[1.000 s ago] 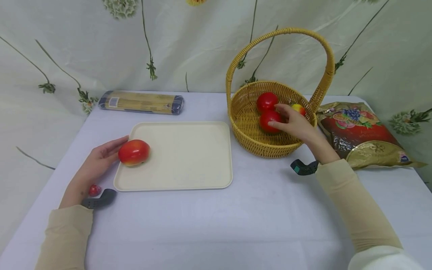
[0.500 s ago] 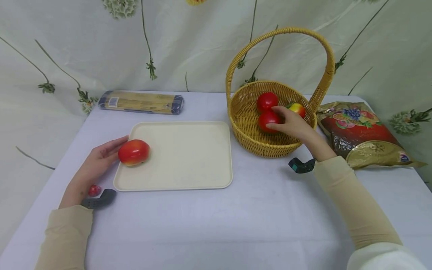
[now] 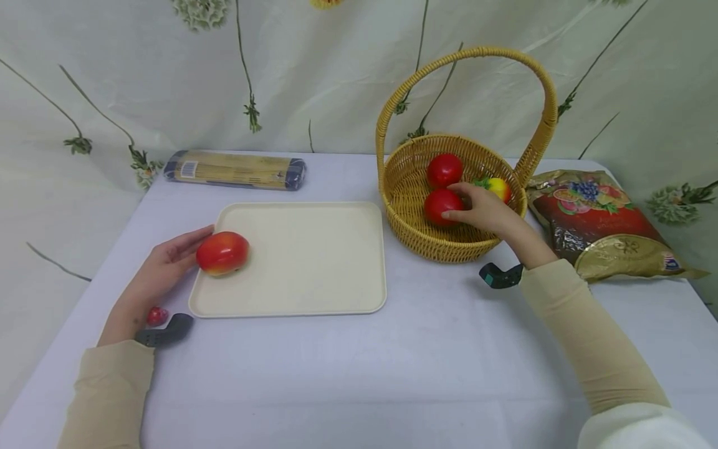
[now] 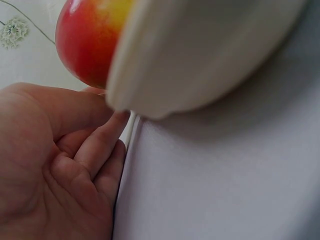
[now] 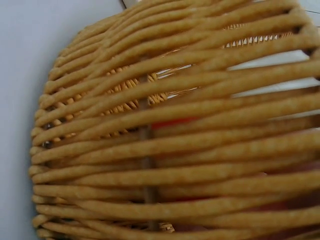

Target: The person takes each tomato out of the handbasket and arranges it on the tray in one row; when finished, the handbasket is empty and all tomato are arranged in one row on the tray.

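Observation:
In the head view my right hand [image 3: 482,209] reaches into the wicker basket [image 3: 429,249], thumb and fingers round the nearer red round fruit [image 3: 442,207]. Behind it lies a second red fruit [image 3: 445,171]; a yellow-and-red fruit with a green top [image 3: 498,188] sits beside the hand. The right wrist view is filled by the basket's woven wall [image 5: 175,150], which hides that hand. My left hand [image 3: 168,262] rests at the left rim of the cream tray [image 3: 303,259], next to an oval red-and-yellow fruit [image 3: 222,253]. In the left wrist view its fingers [image 4: 97,150] meet the tray's edge.
A long clear-wrapped pack of sticks [image 3: 235,170] lies behind the tray. Right of the basket is a red-and-gold fruit-printed bag [image 3: 606,224]. A small red wrapped thing [image 3: 157,316] lies by the left wrist. White cloth [image 3: 336,374] covers the table.
My right hand has shifted slightly left and the nearer red fruit with it, showing more of the yellow-and-red fruit. The left hand and tray have not moved.

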Action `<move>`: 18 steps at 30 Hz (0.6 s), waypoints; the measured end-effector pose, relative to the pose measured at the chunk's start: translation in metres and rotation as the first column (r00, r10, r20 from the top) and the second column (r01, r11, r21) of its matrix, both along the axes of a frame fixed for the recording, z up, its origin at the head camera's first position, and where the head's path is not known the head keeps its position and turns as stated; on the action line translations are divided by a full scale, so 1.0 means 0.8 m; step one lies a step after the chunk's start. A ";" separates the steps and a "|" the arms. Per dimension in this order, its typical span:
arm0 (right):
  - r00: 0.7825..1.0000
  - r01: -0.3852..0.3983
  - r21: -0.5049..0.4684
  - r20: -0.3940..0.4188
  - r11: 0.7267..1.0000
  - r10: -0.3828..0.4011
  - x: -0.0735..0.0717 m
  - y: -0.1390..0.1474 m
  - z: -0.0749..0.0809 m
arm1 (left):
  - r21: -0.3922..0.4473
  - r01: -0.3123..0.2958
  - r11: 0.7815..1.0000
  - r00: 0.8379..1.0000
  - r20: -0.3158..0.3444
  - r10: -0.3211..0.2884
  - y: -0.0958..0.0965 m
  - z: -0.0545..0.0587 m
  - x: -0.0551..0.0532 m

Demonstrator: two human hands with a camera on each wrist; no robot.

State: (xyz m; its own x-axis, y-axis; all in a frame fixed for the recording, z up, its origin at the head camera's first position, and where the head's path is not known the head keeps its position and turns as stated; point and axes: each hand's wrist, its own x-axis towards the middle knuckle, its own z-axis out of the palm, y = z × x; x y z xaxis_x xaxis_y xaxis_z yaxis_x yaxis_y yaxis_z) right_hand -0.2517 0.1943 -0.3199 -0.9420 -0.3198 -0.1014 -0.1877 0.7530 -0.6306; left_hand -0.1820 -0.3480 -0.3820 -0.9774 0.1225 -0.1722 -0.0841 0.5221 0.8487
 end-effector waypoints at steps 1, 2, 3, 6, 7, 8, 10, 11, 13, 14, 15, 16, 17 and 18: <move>1.000 0.005 -0.004 0.008 1.000 -0.005 -0.001 0.000 -0.001 | 0.002 -0.001 1.000 1.000 0.005 0.001 0.000 0.000 0.000; 1.000 0.008 -0.004 0.009 1.000 -0.008 -0.001 0.001 -0.001 | 0.004 -0.002 1.000 1.000 0.008 0.002 0.000 0.000 0.000; 1.000 0.011 -0.007 0.008 1.000 -0.011 -0.002 0.001 -0.001 | 0.005 -0.002 1.000 1.000 0.010 0.002 0.000 0.001 0.000; 1.000 0.027 -0.033 0.009 0.999 -0.026 -0.002 0.003 -0.001 | 0.010 -0.006 1.000 1.000 0.019 0.006 -0.001 0.000 0.000; 0.999 0.031 -0.044 0.008 0.999 -0.031 -0.002 0.004 -0.001 | 0.009 -0.007 1.000 1.000 0.020 0.006 -0.001 0.000 0.000; 0.999 0.034 -0.057 0.009 0.998 -0.034 -0.001 0.004 -0.001 | 0.010 -0.006 1.000 1.000 0.020 0.006 -0.001 0.000 0.000; 0.999 0.043 -0.087 0.013 0.995 -0.042 -0.001 0.005 0.000 | 0.009 -0.006 1.000 1.000 0.020 0.006 -0.001 -0.001 -0.001; 0.999 0.044 -0.101 0.015 0.994 -0.043 -0.001 0.006 0.001 | 0.007 -0.006 1.000 1.000 0.019 0.006 -0.001 -0.001 -0.001; 0.999 0.049 -0.129 0.024 0.990 -0.046 -0.001 0.007 0.001 | 0.005 -0.008 1.000 1.000 0.018 0.008 -0.001 -0.001 -0.001; 0.998 0.052 -0.144 0.030 0.988 -0.048 -0.001 0.007 0.002 | 0.006 -0.008 1.000 1.000 0.019 0.008 0.000 -0.001 0.000; 0.998 0.054 -0.156 0.036 0.986 -0.049 -0.001 0.007 0.002 | 0.006 -0.009 1.000 1.000 0.021 0.009 0.000 0.000 0.000; 0.998 0.058 -0.168 0.042 0.984 -0.051 -0.001 0.007 0.002 | 0.007 -0.010 1.000 1.000 0.022 0.010 0.000 0.000 0.000; 0.997 0.061 -0.179 0.048 0.982 -0.054 0.000 0.007 0.003 | 0.008 -0.010 1.000 1.000 0.022 0.010 0.000 0.000 0.000; 0.997 0.065 -0.190 0.052 0.980 -0.056 0.000 0.006 0.004 | 0.010 -0.010 1.000 1.000 0.021 0.010 0.000 0.000 0.001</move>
State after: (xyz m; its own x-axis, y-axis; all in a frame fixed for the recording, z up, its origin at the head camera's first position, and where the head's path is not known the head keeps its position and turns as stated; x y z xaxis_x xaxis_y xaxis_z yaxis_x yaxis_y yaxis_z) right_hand -0.2514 0.1992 -0.3165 -0.9559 -0.2801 -0.0880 -0.1125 0.6263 -0.7714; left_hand -0.1814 -0.3479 -0.3816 -0.9748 0.1145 -0.1915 -0.1071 0.5129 0.8517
